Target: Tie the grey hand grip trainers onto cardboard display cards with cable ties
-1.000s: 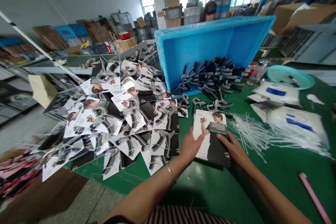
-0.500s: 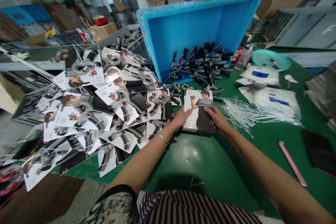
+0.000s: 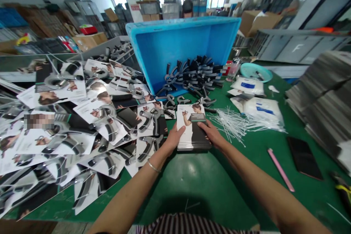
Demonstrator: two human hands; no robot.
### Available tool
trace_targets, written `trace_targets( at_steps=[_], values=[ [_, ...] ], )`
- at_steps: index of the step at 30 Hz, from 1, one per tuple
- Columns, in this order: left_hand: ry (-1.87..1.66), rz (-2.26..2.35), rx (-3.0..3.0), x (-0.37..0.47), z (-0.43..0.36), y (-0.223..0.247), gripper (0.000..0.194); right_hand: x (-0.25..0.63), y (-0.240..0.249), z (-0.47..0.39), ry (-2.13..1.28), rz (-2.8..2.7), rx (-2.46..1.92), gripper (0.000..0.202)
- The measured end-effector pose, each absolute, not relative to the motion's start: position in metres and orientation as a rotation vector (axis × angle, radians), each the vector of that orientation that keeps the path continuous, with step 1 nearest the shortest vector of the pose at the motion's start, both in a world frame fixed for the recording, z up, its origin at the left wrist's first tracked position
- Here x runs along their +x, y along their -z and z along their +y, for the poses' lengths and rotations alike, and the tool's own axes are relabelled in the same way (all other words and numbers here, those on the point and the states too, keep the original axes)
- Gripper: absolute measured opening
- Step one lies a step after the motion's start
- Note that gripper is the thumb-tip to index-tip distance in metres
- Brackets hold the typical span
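Observation:
A stack of printed cards point(image 3: 193, 128), white and dark grey, lies between my two hands above the green table point(image 3: 186, 186). My left hand point(image 3: 175, 137) grips its left edge, thumb on top. On the right edge my right hand point(image 3: 212, 133) is closed, its thumb resting on the top card. Just beyond, a tilted blue crate point(image 3: 175, 47) has black and grey hand grips point(image 3: 194, 75) spilling from its open side. To the left lies a large pile of cards with hand grips fastened on them point(image 3: 106, 124).
White cable ties point(image 3: 230, 122) and plastic bags point(image 3: 264, 109) lie on the right, near a turquoise dish point(image 3: 256, 72). Closer are a pink pen-like stick point(image 3: 281, 170), a dark phone point(image 3: 304, 157) and pliers point(image 3: 342, 190). A grey stack point(image 3: 323, 95) stands far right.
The camera view has turned right and tilted up, so everything appears shifted left and somewhat lower. Both hands keep hold of the card stack. The pliers have come into view.

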State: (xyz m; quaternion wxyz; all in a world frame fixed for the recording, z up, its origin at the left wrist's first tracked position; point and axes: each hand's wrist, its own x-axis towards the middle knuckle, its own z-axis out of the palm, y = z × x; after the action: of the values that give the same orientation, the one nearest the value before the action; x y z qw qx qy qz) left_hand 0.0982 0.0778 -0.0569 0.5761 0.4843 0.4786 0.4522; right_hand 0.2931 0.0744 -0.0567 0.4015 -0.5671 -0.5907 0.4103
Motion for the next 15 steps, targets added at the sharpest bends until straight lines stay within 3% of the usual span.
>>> trace_targets(
  at_steps=[9, 15],
  values=[
    [-0.992, 1.244, 1.228, 0.090, 0.071, 0.056, 0.058, 0.388, 0.045, 0.080, -0.649, -1.836, -1.710, 0.018],
    [-1.007, 1.274, 1.264, 0.091, 0.071, 0.061, 0.058, 0.395, 0.060, 0.087, -0.642, -1.977, -1.897, 0.002]
  ],
)
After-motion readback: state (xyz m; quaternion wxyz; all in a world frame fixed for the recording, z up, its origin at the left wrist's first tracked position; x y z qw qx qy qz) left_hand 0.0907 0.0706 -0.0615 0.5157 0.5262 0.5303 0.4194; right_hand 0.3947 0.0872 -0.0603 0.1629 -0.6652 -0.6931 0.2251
